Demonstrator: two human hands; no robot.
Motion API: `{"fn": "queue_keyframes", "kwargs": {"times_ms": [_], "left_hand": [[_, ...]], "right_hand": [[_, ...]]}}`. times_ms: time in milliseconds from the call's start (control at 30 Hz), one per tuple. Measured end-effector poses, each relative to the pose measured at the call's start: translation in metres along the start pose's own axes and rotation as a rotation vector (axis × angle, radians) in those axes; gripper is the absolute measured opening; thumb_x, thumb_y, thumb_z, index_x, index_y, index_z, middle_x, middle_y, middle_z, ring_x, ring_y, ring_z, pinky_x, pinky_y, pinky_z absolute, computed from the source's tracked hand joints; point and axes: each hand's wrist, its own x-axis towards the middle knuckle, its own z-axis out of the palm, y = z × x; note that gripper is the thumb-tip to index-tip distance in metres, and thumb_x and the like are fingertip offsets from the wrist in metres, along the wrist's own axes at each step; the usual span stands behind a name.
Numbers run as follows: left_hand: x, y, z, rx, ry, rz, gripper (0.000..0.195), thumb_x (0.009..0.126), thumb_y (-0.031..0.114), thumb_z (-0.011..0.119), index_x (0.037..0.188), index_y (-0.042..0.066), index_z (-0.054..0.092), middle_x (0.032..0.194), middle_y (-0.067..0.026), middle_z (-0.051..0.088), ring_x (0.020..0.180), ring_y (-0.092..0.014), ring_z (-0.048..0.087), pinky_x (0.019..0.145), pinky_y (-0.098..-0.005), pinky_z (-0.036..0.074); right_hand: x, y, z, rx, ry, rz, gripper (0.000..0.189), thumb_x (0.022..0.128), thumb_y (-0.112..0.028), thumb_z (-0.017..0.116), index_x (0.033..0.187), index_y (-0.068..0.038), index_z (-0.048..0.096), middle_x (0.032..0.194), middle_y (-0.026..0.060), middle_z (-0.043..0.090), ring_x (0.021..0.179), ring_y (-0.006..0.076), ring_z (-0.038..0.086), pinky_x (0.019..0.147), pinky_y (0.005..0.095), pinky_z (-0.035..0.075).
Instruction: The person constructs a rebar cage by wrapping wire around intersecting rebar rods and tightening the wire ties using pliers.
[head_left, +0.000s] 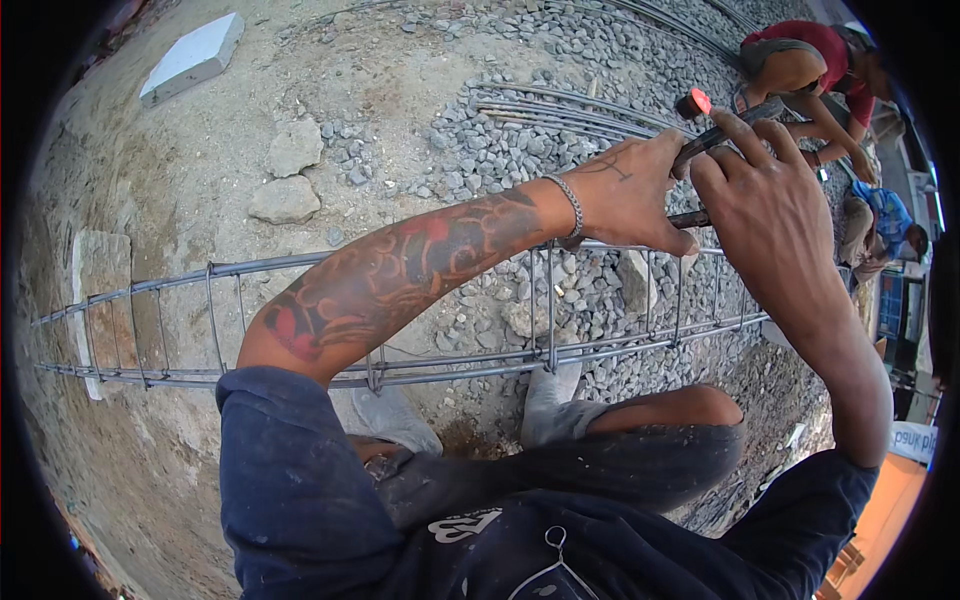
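A dark tool with bar-like parts (703, 144) is raised above the far side of a rebar cage (450, 367). My left hand (626, 191) grips it, fingers curled about the upper bar and thumb below. From the right, my right hand (769, 195) closes over the same tool, its fingers bent across the bar. Between the hands a second dark bar (688, 219) shows; its join to the upper one is hidden. A small black piece with an orange-red face (701, 101) shows just beyond my right fingertips; its kind is unclear. My left forearm passes over the cage, whose stirrups join long steel bars.
Gravel (480, 142) spreads beyond the cage, with loose rebar rods (577, 112) on it. Stones (285, 199) and a pale block (193, 58) lie on sandy ground. At right crouch a person in red (814, 56) and another in blue (889, 217). My feet are beside the cage.
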Motion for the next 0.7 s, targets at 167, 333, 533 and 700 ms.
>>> {"fn": "queue_keyframes", "kwargs": {"times_ms": [167,333,533,700], "left_hand": [[-0.005,-0.002,-0.001,-0.063,0.042,0.041,0.064,0.061,0.039,0.079,0.094,-0.003,0.043,0.083,-0.0139,0.05,0.076,-0.027,0.053,0.069,-0.0357,0.045],[-0.011,-0.006,0.003,-0.095,0.056,0.084,0.058,0.061,0.039,0.078,0.087,0.002,0.043,0.075,-0.0077,0.046,0.067,-0.021,0.048,0.062,-0.0341,0.042],[-0.012,-0.012,0.0,-0.149,0.078,0.095,0.044,0.065,0.029,0.074,0.086,0.003,0.045,0.07,-0.0038,0.044,0.063,-0.016,0.046,0.058,-0.0305,0.041],[-0.011,-0.013,0.003,-0.221,0.07,0.11,0.033,0.069,0.02,0.07,0.088,0.002,0.049,0.07,-0.0045,0.05,0.063,-0.015,0.049,0.059,-0.0303,0.043]], "right_hand": [[0.006,-0.003,-0.013,0.006,-0.065,0.023,0.017,0.076,-0.014,0.058,0.088,-0.003,0.063,0.09,0.011,0.068,0.112,0.0209,0.054,0.097,0.0351,0.037],[0.005,-0.011,-0.015,0.023,-0.102,0.015,0.015,0.076,-0.013,0.057,0.087,-0.003,0.062,0.09,0.0109,0.068,0.114,0.0212,0.054,0.096,0.0353,0.037],[0.014,-0.01,-0.015,0.015,-0.037,0.005,0.013,0.075,-0.012,0.059,0.083,-0.004,0.062,0.084,0.0092,0.067,0.102,0.0202,0.058,0.092,0.0339,0.039],[0.017,-0.006,-0.01,0.053,-0.006,-0.01,0.01,0.072,-0.012,0.06,0.079,-0.005,0.062,0.076,0.0063,0.065,0.087,0.0185,0.059,0.086,0.033,0.041]]}}
